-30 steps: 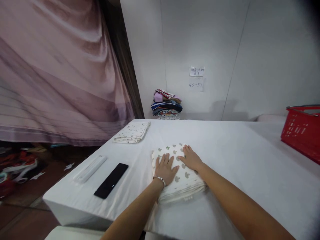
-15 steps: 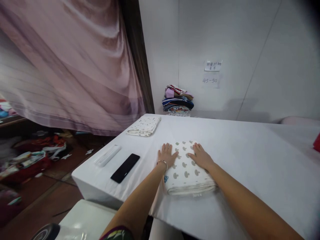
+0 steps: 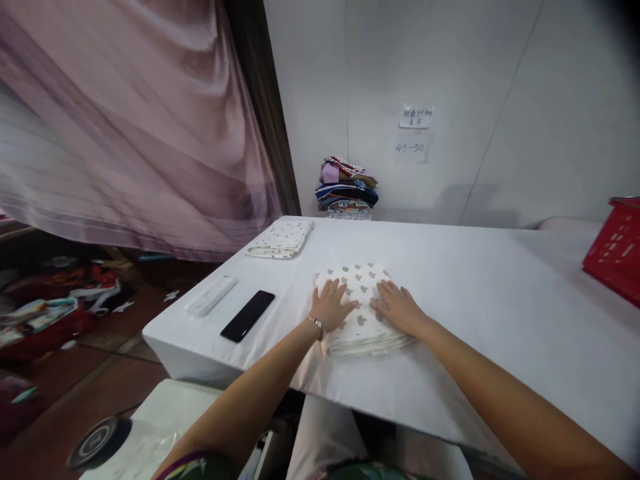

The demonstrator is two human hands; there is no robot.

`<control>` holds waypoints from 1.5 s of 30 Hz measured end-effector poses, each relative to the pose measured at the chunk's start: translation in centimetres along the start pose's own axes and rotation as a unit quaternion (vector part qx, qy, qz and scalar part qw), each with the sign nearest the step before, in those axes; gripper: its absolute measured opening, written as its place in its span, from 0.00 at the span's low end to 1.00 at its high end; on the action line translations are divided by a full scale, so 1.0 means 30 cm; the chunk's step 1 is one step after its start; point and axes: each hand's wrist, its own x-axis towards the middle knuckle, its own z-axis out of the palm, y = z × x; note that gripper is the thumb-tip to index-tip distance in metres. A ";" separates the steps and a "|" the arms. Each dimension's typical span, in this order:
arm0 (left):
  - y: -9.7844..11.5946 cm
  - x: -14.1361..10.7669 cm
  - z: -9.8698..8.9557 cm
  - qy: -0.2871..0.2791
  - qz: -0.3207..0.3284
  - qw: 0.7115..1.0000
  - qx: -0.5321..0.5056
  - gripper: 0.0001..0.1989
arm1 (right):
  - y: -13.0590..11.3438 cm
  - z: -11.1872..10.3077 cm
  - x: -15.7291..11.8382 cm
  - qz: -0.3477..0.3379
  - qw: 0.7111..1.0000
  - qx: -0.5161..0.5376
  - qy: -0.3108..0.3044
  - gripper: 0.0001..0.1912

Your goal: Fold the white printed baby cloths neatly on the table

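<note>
A folded white cloth [image 3: 361, 321] with grey mushroom-like prints lies on the white table [image 3: 470, 307] in front of me. My left hand [image 3: 331, 307] rests flat on its left side, fingers spread, with a bracelet at the wrist. On the cloth's right side lies my right hand [image 3: 399, 308], also with fingers apart. Both palms press down on the fabric and neither grips it. Parts of the cloth are hidden under the hands. Its layered folded edge faces me.
At the table's far left lies another folded cloth [image 3: 281, 239]. Nearer are a white stick-like object [image 3: 213, 296] and a black phone [image 3: 248, 316]. A pile of folded textiles [image 3: 347, 189] stands against the wall. A red basket [image 3: 617, 250] is at right, a pink curtain [image 3: 200, 120] at left.
The cloth has shifted slightly away from me under my hands, which have moved with it. My view has turned, so more of the red basket shows at the right.
</note>
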 end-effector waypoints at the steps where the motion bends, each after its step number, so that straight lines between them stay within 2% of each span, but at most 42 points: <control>1: 0.007 -0.035 0.024 -0.003 0.016 1.000 0.006 0.34 | 0.000 0.015 -0.036 -0.008 1.000 0.001 0.002 0.32; 5: 0.018 -0.099 0.095 0.014 0.021 1.000 0.013 0.32 | 0.003 0.059 -0.102 -0.015 1.000 0.008 0.025 0.29; 8: 0.019 -0.087 0.094 0.024 0.014 1.000 0.004 0.31 | 0.007 0.057 -0.088 -0.015 0.998 0.042 0.033 0.29; 11: 0.018 -0.090 0.071 0.040 0.010 0.999 -0.026 0.27 | 0.033 0.043 -0.083 -0.003 0.985 0.165 0.044 0.28; 12: 0.017 -0.101 0.064 0.049 0.002 0.998 -0.041 0.26 | 0.049 0.038 -0.090 0.020 0.972 0.227 0.065 0.28; 14: 0.015 -0.141 0.058 0.075 -0.006 0.995 -0.066 0.23 | 0.088 0.032 -0.121 0.084 0.925 0.343 0.138 0.26; 17: 0.011 -0.220 0.069 0.102 0.042 0.992 -0.066 0.24 | 0.149 0.032 -0.187 0.156 0.847 0.447 0.243 0.23; 19: 0.006 -0.265 0.087 0.104 0.094 0.989 -0.045 0.26 | 0.179 0.038 -0.226 0.175 0.809 0.489 0.275 0.22; 21: -0.001 -0.295 0.105 0.103 0.133 0.986 -0.016 0.28 | 0.197 0.045 -0.252 0.184 0.789 0.518 0.274 0.21; 23: -0.010 -0.310 0.118 0.109 0.154 0.982 0.012 0.30 | 0.204 0.051 -0.264 0.187 0.789 0.528 0.252 0.20; 28: -0.032 -0.322 0.129 0.127 0.166 0.977 0.048 0.31 | 0.206 0.048 -0.266 0.197 0.814 0.506 0.206 0.16; 31: -0.047 -0.320 0.135 0.137 0.179 0.973 0.040 0.29 | 0.205 0.045 -0.268 0.202 0.832 0.486 0.172 0.15; 35: -0.059 -0.308 0.136 0.143 0.208 0.968 0.011 0.27 | 0.199 0.048 -0.268 0.193 0.843 0.479 0.147 0.14; 40: -0.060 -0.317 0.120 0.134 0.181 0.974 -0.002 0.30 | 0.190 0.059 -0.261 0.198 0.859 0.458 0.114 0.19; 45: -0.076 -0.331 0.124 0.152 0.133 0.979 0.003 0.33 | 0.173 0.065 -0.265 0.166 0.894 0.399 0.119 0.25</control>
